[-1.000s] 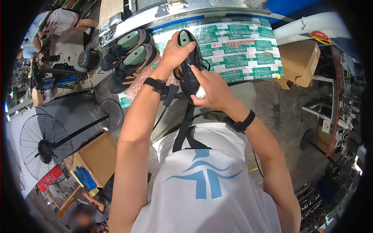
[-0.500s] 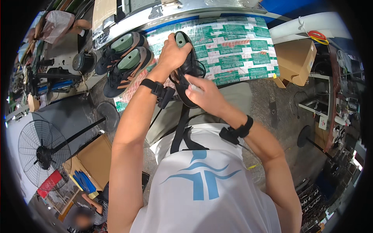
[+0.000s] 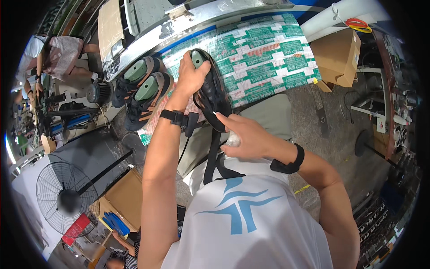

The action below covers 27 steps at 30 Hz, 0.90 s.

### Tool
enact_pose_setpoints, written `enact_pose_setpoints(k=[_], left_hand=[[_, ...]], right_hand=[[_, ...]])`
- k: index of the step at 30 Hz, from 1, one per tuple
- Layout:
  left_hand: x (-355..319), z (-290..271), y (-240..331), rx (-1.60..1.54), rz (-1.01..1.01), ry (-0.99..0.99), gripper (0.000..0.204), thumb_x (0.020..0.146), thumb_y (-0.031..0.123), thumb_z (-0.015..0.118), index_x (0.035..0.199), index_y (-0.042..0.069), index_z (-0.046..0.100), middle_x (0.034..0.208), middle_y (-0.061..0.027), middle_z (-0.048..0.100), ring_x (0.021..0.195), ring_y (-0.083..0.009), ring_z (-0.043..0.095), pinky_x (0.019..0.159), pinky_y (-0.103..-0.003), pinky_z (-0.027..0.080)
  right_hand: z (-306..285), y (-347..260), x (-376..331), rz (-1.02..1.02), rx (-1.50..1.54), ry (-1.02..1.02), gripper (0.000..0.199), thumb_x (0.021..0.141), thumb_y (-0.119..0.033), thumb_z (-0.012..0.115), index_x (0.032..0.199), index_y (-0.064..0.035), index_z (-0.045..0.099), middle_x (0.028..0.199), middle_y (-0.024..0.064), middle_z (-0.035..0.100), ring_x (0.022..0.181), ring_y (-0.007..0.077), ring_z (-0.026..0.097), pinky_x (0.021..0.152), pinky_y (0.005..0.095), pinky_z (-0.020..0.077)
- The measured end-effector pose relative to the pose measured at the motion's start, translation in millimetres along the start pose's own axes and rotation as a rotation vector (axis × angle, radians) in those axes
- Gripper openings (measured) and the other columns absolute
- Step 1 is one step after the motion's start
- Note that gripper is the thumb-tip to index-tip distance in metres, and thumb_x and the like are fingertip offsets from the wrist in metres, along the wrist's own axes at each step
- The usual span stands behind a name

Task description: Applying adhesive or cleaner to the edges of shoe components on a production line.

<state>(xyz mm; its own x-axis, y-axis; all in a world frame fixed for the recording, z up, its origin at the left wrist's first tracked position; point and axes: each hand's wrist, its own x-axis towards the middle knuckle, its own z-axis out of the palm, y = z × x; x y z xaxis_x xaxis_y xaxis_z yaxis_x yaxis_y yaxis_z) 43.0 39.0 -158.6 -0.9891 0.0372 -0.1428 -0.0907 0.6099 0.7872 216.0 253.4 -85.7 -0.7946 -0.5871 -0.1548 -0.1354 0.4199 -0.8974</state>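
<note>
A black shoe [image 3: 214,89] lies with its heel away from me and its toe toward me. Inside its collar sits a green shoe last [image 3: 197,58]. My left hand [image 3: 193,75] is closed round the heel end, thumb against the collar. Down by the toe, my right hand [image 3: 248,138] has its index finger stretched toward the shoe. Its other fingers curl round a small white wad [image 3: 233,140], perhaps cloth or paper; whether the fingertip touches the shoe, I cannot tell. Two more dark shoes with tan soles, a nearer one [image 3: 147,101] and a farther one [image 3: 134,78], stand to the left with green lasts inside.
The shoes rest on a surface covered in green and white printed tape [image 3: 268,58]. Beyond it runs a metal-edged bench [image 3: 201,22]. An open cardboard box [image 3: 336,58] is at the right, a standing fan [image 3: 67,193] at the left. Other people are at the far left and lower left.
My right hand has drawn back from the laces to the toe, toward my body. The lace loop at the shoe's right side no longer shows. My left hand keeps its hold on the heel.
</note>
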Motion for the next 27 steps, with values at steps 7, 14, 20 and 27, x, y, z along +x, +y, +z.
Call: enact_pose_setpoints(k=[7,14,20,27], left_hand=[[-23.8,-31.8,-23.8,-0.576,-0.138,-0.128,0.066,0.1,0.036,0.072,0.15,-0.003,0.052,0.135,-0.0161,0.067,0.124,-0.0278,0.064,0.11,-0.039,0.049],[-130.0,10.2,-45.9,-0.644,-0.128,0.182,0.07,0.097,0.032,0.084,0.149,-0.003,0.052,0.142,-0.0162,0.063,0.128,-0.0228,0.062,0.111,-0.039,0.05],[-107.5,-42.1,12.0,-1.063,-0.473,0.111,0.05,0.092,0.009,0.086,0.135,0.001,0.063,0.123,-0.0103,0.074,0.108,-0.0181,0.072,0.094,-0.036,0.06],[-21.9,-222.7,79.2,-0.368,-0.005,0.147,0.056,0.08,0.016,0.094,0.127,-0.001,0.069,0.116,-0.0073,0.076,0.102,-0.0151,0.07,0.095,-0.036,0.057]], right_hand=[[10.6,30.8,42.7,0.015,0.184,0.6,0.069,0.09,-0.023,0.076,0.149,0.0059,0.056,0.112,0.0202,0.07,0.105,0.0368,0.069,0.095,0.0425,0.0549],[52.0,82.0,69.6,0.198,0.308,0.3,0.06,0.101,-0.03,0.068,0.147,0.0059,0.059,0.128,0.0309,0.071,0.124,0.0397,0.07,0.105,0.0414,0.0516],[5.4,63.6,81.3,0.312,0.56,0.307,0.065,0.098,-0.031,0.069,0.149,0.0065,0.057,0.117,0.0236,0.075,0.105,0.04,0.072,0.098,0.0457,0.055],[-71.1,135.5,118.2,0.253,-0.455,0.517,0.092,0.087,-0.024,0.077,0.163,0.0067,0.037,0.135,0.023,0.063,0.124,0.0429,0.061,0.105,0.05,0.0498]])
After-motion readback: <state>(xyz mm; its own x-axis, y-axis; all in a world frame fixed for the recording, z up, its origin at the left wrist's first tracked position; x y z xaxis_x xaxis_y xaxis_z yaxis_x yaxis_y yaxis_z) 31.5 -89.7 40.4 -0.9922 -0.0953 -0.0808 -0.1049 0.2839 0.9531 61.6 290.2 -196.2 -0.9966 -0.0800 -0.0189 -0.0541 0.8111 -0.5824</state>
